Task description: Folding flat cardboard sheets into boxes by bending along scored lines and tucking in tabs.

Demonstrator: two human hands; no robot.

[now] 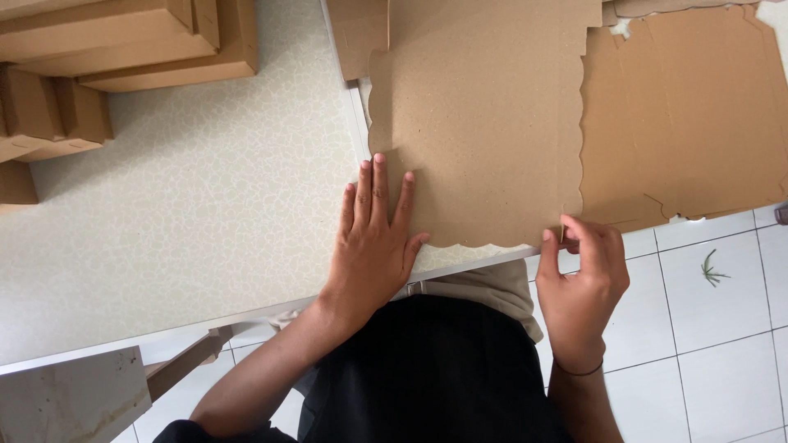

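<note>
A flat brown cardboard sheet (480, 115) with scalloped edges lies on the table (189, 221), overhanging its near right corner. My left hand (373, 238) presses flat on the sheet's lower left part, fingers spread and together pointing away from me. My right hand (579, 275) pinches the sheet's lower right corner between thumb and fingers. A thin dark band circles my right wrist.
Folded cardboard boxes (107, 45) are stacked at the table's far left. Another flat cardboard sheet (685, 115) lies to the right, under the first. White floor tiles (722, 344) show at the right, with a small green sprig (712, 268) on them. A pale board (70, 398) stands at lower left.
</note>
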